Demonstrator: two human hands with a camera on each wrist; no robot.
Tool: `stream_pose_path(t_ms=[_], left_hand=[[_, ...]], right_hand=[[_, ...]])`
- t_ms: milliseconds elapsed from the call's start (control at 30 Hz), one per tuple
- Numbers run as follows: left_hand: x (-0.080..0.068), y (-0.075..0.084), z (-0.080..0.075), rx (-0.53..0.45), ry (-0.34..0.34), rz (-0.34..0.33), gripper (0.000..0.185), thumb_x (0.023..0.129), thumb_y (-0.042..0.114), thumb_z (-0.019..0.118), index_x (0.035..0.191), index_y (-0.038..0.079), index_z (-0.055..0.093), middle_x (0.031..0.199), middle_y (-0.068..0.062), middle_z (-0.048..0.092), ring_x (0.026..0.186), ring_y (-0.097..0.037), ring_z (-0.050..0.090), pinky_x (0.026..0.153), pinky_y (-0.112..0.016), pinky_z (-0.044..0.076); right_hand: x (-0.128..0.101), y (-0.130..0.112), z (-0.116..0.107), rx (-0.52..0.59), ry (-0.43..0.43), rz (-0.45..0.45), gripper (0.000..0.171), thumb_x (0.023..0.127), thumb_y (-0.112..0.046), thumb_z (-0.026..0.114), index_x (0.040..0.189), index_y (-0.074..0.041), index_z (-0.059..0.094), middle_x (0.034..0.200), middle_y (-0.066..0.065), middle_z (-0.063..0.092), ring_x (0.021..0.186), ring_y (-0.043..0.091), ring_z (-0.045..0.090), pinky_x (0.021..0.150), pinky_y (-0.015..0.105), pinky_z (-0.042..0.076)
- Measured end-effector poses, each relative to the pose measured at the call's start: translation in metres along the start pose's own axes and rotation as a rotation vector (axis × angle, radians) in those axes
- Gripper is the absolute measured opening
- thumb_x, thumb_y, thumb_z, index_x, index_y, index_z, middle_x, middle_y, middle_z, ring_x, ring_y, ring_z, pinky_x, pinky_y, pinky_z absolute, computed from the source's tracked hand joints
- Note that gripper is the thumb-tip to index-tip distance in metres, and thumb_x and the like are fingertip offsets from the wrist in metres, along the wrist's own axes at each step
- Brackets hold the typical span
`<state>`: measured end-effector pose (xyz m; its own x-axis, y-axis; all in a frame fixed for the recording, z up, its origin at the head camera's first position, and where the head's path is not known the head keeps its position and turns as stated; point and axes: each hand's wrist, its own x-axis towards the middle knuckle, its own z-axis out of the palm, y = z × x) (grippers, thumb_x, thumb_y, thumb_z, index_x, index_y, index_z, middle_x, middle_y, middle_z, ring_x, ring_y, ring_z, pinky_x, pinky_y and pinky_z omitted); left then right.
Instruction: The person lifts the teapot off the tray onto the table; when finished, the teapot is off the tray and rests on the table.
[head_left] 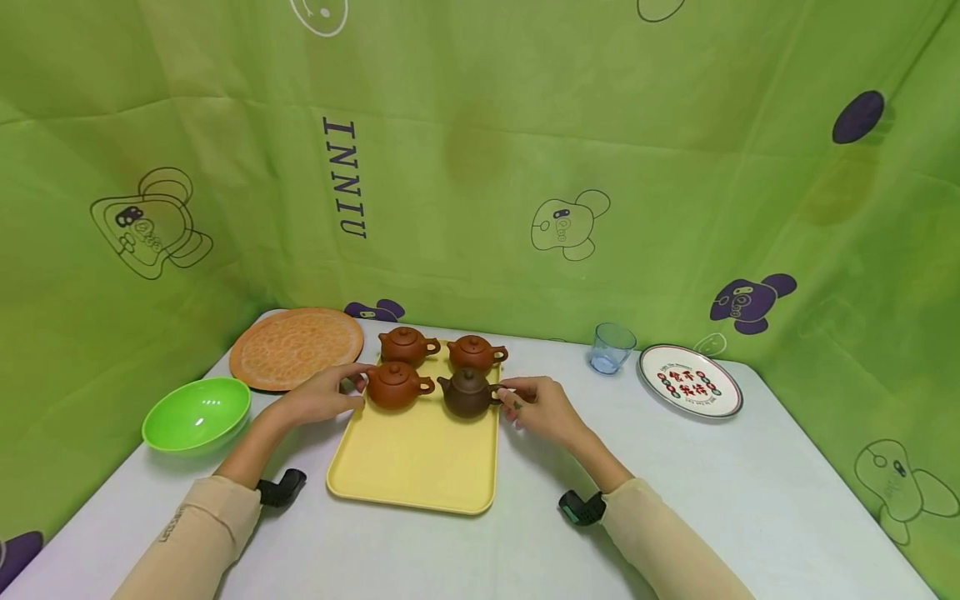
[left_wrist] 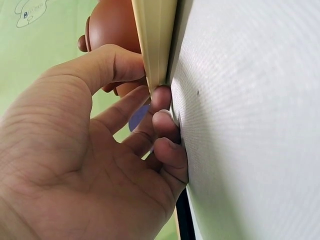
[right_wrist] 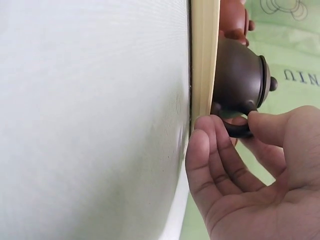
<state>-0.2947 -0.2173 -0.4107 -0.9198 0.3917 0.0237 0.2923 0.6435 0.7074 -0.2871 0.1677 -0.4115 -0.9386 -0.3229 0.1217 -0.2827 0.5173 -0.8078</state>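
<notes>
A yellow tray (head_left: 412, 462) lies on the white table with several clay teapots at its far end. My left hand (head_left: 324, 395) is at its left side; in the left wrist view the thumb lies on the tray's rim (left_wrist: 157, 40) and curled fingertips are against its side. A reddish-brown teapot (head_left: 393, 387) stands close to that hand. My right hand (head_left: 546, 408) pinches the handle of a dark brown teapot (head_left: 468, 396) between thumb and fingers at the tray's right side. Two more reddish-brown teapots, one far left (head_left: 405, 346) and one far right (head_left: 471, 353), stand behind.
A green bowl (head_left: 197, 415) and a round orange mat (head_left: 296, 346) lie left of the tray. To the right, a blue glass (head_left: 611, 348) stands beside a white patterned plate (head_left: 692, 380). Green printed cloth (head_left: 450, 208) hangs behind the table.
</notes>
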Motion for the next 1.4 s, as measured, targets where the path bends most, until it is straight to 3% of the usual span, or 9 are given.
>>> stream_pose_path(t_ms=[533,1167,1400], left_hand=[[0.0,0.0,-0.001,0.001,-0.003,-0.002,0.063,0.09,0.01,0.065,0.15,-0.003,0.053,0.114,-0.015,0.063,0.094,-0.021,0.053,0.075,-0.028,0.041],[0.0,0.002,0.0,-0.005,-0.007,-0.017,0.063,0.09,0.01,0.065,0.15,-0.003,0.053,0.114,-0.014,0.062,0.096,-0.022,0.053,0.078,-0.031,0.041],[-0.002,0.003,0.0,-0.019,-0.01,-0.018,0.064,0.089,0.01,0.065,0.151,-0.003,0.052,0.113,-0.015,0.061,0.095,-0.022,0.051,0.074,-0.028,0.039]], right_hand=[[-0.002,-0.003,0.002,0.028,0.03,0.043,0.031,0.104,-0.02,0.067,0.129,-0.003,0.076,0.084,0.015,0.079,0.066,0.015,0.07,0.059,0.023,0.051],[-0.001,-0.001,-0.003,0.012,0.04,0.017,0.032,0.104,-0.019,0.067,0.128,0.0,0.075,0.089,0.017,0.08,0.068,0.014,0.072,0.063,0.025,0.056],[-0.002,-0.003,-0.013,0.023,0.052,-0.002,0.031,0.105,-0.016,0.065,0.128,0.003,0.074,0.091,0.021,0.079,0.075,0.025,0.076,0.068,0.029,0.061]])
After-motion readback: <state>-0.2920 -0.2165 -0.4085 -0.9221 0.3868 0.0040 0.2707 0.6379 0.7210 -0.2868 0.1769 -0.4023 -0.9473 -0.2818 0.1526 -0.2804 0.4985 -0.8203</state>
